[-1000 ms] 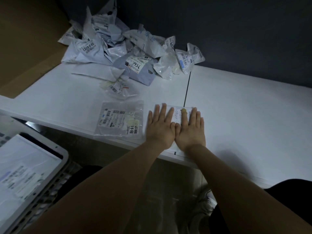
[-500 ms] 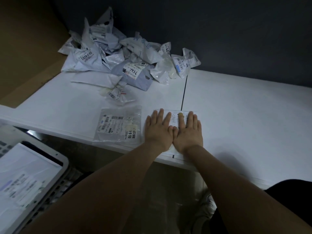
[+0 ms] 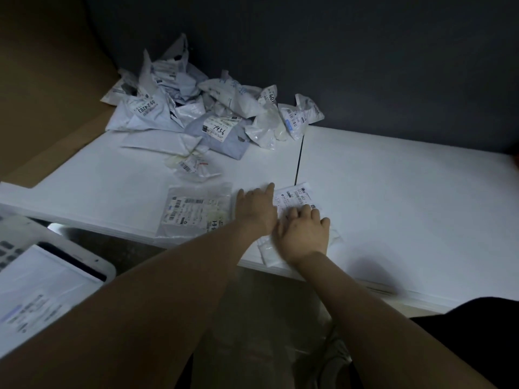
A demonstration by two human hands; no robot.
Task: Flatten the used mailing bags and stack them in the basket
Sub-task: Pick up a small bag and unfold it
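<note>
As hands (image 3: 257, 209) (image 3: 304, 233) rest on bag (image 3: 295, 198), end meets table (image 3: 407, 209) edge.

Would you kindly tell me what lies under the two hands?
A small white mailing bag lies on the table; its labelled far end shows, while the left hand and right hand cover its middle.
</note>
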